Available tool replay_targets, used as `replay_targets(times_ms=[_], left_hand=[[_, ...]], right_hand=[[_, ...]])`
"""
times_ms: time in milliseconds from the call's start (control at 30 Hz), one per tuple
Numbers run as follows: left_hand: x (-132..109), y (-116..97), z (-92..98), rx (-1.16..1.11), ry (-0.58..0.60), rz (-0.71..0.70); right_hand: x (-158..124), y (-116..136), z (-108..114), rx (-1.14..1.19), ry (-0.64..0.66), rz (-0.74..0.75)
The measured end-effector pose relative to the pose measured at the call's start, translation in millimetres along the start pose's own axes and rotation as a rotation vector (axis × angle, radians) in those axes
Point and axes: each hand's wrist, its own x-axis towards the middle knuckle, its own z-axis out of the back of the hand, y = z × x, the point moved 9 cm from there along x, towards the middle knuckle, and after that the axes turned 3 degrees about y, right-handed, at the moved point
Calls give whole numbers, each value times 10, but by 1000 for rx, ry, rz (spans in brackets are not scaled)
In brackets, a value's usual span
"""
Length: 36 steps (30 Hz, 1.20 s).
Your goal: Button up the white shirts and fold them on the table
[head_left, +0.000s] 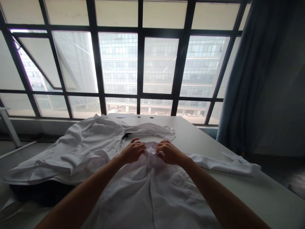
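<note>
Pinching collar (151,147) of white shirt (176,190) at either side with left hand (131,151) and right hand (169,153). Spread on pale table (209,140), directly ahead, with collar end farthest away and lower part running out of view; just right of rumpled white garment pile (88,143). Plain, thin-looking, softly creased over front panels; parted down middle in narrow, darker slit. Trailing one wrinkled sleeve (221,164) out to right.
</note>
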Motion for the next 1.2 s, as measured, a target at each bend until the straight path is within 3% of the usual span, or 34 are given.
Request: replay_targets(times_ms=[200, 367, 533, 700, 867, 933, 1067, 1200], left_hand=[[56, -75, 281, 32, -126, -37], [106, -245, 361, 74, -113, -82], [113, -294, 424, 147, -126, -79], [34, -33, 464, 237, -98, -20], [-32, 307, 426, 20, 12, 147], [-56, 420, 436, -64, -4, 231], [-85, 589, 434, -253, -99, 370], [-75, 671, 305, -511, -160, 456]], right_hand=[[-14, -44, 180, 1, -119, -49], [14, 238, 208, 294, -168, 101], [67, 275, 147, 225, -180, 63], [32, 192, 156, 127, -174, 22], [30, 109, 106, 102, -93, -17], [18, 32, 125, 86, -74, -37], [-50, -161, 272, 50, -156, -51], [-129, -380, 409, 26, -321, -134]])
